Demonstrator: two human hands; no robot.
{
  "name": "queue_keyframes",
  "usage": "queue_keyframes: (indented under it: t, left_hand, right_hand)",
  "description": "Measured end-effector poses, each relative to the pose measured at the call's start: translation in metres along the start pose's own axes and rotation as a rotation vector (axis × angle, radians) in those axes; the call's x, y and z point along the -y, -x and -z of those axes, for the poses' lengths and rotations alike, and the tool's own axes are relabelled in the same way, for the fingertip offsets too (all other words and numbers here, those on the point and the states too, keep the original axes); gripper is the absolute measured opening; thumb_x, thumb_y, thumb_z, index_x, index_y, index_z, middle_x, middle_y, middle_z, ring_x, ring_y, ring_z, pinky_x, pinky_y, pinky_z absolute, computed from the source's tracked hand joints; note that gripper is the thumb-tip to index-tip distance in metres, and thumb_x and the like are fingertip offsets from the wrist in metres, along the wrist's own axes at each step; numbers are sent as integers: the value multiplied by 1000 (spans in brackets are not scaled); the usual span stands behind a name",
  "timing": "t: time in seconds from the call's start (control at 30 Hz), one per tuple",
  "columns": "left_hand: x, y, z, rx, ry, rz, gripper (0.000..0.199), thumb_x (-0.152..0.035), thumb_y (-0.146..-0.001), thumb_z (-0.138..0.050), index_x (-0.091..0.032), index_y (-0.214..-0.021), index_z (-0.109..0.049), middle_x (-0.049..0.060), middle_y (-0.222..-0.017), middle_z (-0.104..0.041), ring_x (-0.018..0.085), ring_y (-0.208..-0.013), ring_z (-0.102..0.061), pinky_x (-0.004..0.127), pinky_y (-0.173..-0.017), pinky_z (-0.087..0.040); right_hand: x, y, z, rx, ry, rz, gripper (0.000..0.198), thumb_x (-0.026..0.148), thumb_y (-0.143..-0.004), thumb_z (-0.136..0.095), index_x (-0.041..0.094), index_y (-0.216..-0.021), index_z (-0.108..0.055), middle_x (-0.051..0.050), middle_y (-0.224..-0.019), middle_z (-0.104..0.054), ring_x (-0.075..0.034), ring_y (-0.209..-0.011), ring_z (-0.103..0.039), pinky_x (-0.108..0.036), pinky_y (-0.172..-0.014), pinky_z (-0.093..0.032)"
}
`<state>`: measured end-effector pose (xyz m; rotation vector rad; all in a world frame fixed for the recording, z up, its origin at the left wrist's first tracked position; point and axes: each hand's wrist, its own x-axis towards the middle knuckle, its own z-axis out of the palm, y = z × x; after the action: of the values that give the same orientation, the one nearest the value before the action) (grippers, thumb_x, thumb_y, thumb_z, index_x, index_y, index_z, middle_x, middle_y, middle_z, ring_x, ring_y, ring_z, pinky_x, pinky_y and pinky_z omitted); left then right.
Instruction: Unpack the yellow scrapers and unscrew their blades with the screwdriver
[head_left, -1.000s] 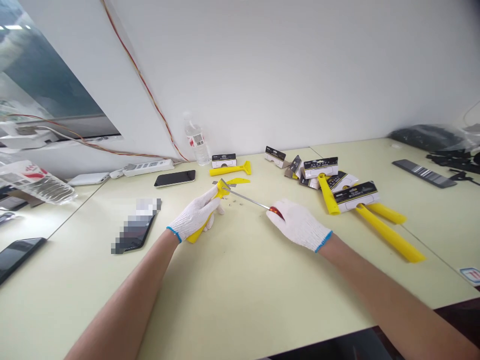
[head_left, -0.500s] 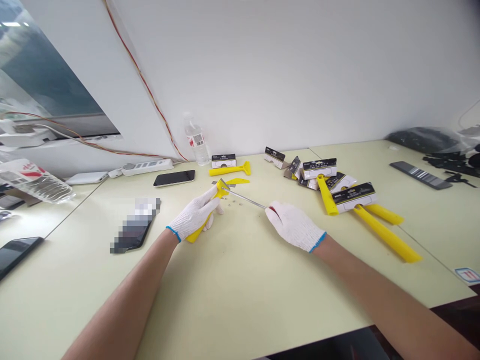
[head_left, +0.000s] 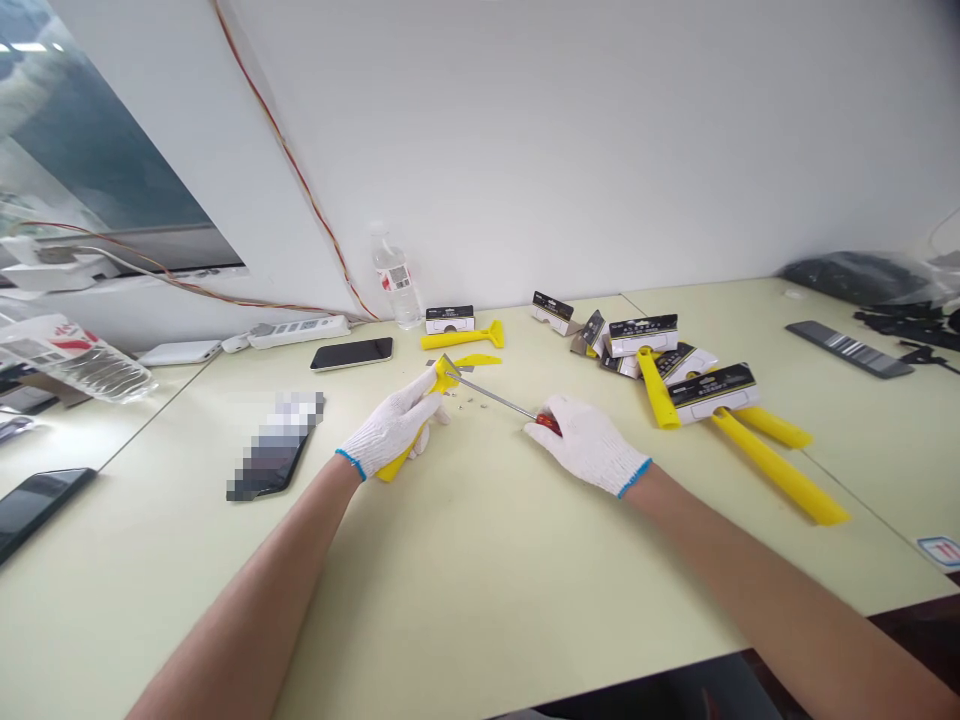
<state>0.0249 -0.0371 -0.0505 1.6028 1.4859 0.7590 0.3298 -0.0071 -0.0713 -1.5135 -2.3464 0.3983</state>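
Note:
My left hand (head_left: pixel 394 425), in a white knit glove, is closed around a yellow scraper (head_left: pixel 395 465) with its head tilted up. In my gloved right hand (head_left: pixel 581 445) is a screwdriver (head_left: pixel 551 422) with a red handle; its long metal shaft points left. The screwdriver's tip meets the scraper's head, though the screw there is too small to make out. Several tiny metal pieces (head_left: pixel 472 402) lie on the table just right of the scraper head. Behind it rest a flat yellow piece (head_left: pixel 480 360) and grey blades (head_left: pixel 439 366), partly hidden.
A yellow scraper (head_left: pixel 465 338) and a carded pack (head_left: pixel 450 320) lie near the wall by a water bottle (head_left: pixel 396 280). On the right are packaged yellow scrapers (head_left: pixel 780 468) in a pile. Phones (head_left: pixel 352 353) and a power strip (head_left: pixel 300 331) are at left.
My right hand's grip on the screwdriver has shifted, so more of the red handle shows. The screwdriver tip stays at the scraper head. The view has moved slightly.

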Motion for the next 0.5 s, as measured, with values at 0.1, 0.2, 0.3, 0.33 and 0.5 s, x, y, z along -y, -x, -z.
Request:
queue_keyframes:
  t: [0.1, 0.2, 0.3, 0.33, 0.5]
  left_hand:
    - [-3, 1, 1, 15, 9, 7, 38, -54, -105, -44, -23, -121, -60, 3, -93, -68, 12, -51, -51, 30, -50, -49]
    - [-5, 1, 1, 14, 20, 18, 38, -54, -104, -44, -25, -122, -60, -1, -75, -59, 15, -50, -49, 30, -49, -48]
    - [-5, 1, 0, 1, 31, 27, 36, -52, -103, -44, -25, -121, -59, -2, -72, -56, 15, -49, -49, 30, -48, -46]
    - [-5, 1, 0, -9, 21, 27, 33, -50, -102, -46, -25, -120, -59, -2, -73, -57, 15, -49, -49, 29, -48, -45]
    - [-3, -1, 0, -4, -47, 5, 26, -40, -100, -46, -24, -112, -61, -4, -63, -54, 15, -47, -48, 28, -47, -43]
  right_hand:
    - [-1, -1, 0, 4, 50, 63, 33, 36, -111, -46, 18, -94, -67, -12, -100, -70, -24, -94, -64, -34, -85, -45]
    - [-1, -1, -1, -7, 42, 40, 32, 37, -111, -47, 18, -94, -67, -12, -101, -70, -23, -94, -65, -33, -84, -45]
    - [0, -1, -3, -29, 32, -19, 25, 43, -104, -61, 19, -99, -65, -10, -98, -71, -22, -85, -65, -32, -74, -44]
    - [1, -1, -4, -33, 29, -38, 24, 44, -102, -65, 19, -101, -64, -9, -96, -72, -22, -82, -65, -31, -72, -43]
    - [2, -1, -5, -28, 26, -72, 29, 48, -100, -67, 19, -105, -63, -9, -91, -73, -22, -79, -65, -31, -68, -41]
